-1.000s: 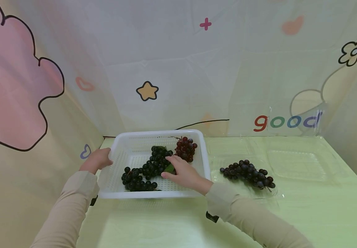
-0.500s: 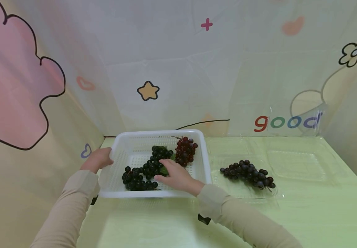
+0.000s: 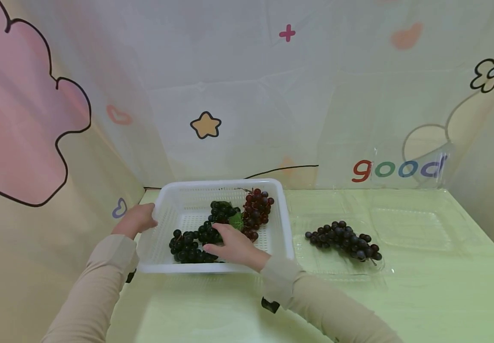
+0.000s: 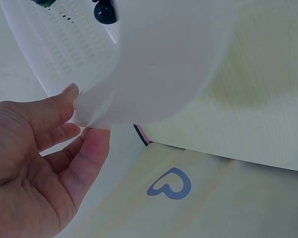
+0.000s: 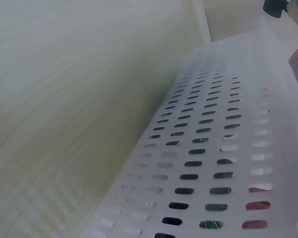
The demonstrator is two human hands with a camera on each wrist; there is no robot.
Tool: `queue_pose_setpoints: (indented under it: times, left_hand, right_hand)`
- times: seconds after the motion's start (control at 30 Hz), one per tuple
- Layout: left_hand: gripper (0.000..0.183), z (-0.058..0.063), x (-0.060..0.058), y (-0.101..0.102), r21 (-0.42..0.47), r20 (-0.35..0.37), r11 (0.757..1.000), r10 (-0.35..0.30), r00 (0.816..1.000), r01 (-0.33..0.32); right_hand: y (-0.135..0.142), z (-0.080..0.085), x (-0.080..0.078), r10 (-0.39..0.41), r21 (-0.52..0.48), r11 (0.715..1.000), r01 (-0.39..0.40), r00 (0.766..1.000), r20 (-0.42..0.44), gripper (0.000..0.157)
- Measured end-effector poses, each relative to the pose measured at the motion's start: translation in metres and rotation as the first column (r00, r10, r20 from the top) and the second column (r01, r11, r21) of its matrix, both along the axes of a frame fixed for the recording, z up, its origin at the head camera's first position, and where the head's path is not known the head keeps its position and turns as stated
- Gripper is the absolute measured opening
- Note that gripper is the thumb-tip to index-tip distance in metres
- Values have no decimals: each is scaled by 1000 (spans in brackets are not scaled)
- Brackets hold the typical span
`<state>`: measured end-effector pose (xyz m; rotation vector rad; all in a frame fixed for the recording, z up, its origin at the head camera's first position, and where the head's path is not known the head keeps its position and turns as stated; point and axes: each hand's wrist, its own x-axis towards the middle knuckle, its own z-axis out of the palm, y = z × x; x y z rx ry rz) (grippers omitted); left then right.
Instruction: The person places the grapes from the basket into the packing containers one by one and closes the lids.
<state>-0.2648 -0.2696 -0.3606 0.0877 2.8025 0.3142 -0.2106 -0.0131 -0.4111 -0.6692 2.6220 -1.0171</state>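
Note:
My left hand (image 3: 135, 221) grips the left rim of a white plastic basket (image 3: 288, 238); in the left wrist view its thumb and fingers pinch the basket edge (image 4: 102, 104). Inside the basket, my right hand (image 3: 236, 247) reaches over dark green grapes (image 3: 208, 232), thumb and index finger spread apart, the other fingers hidden. More dark green grapes (image 3: 182, 247) lie at the basket's front left. A green leaf (image 3: 236, 221) shows just beyond the right hand, beside red grapes (image 3: 257, 209). From the right wrist, only the slotted basket wall (image 5: 198, 139) shows, hiding that hand.
Right of the basket, a bunch of dark purple grapes (image 3: 341, 238) lies in a clear plastic container (image 3: 311, 259). Another clear container (image 3: 409, 228) stands further right on the light green table (image 3: 444, 295). A printed curtain (image 3: 247, 95) hangs behind.
My right hand has moved left across the basket, uncovering the leaf and more of the red grapes. The left hand stays on the rim.

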Motion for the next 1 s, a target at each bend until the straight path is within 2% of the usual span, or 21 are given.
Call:
queue_pose_setpoints:
  times: [0.3,0.53,0.63,0.77,0.9,1.0]
  left_hand:
    - [56,2,0,2,0,0,1000,-3,1000,3]
    - [53,3,0,4,-2,1,1000,9,1000,-9]
    - [49,3,0,3,-6,-7,1000,5,1000,-5]
    - [47,2,-1,2,-15,-17,1000,-3,1000,3]
    - [50,1,-1,1,-20,-13,1000,-7,1000,6]
    - [52,2,0,0,-15,-6,1000,-4,1000,4]
  right_hand:
    - [-3,-4,-1,14,12,1000,-14,1000,26,67]
    - [-1,-5,0,98,9,995,-98,994,49,59]
    - [0,-6,0,164,-1,986,-164,985,51,50]
    - [1,-7,-1,242,-62,970,-237,966,93,39]
    - [3,-5,-1,291,-161,950,-266,943,161,31]
    - [4,-3,0,315,-204,939,-278,931,182,24]
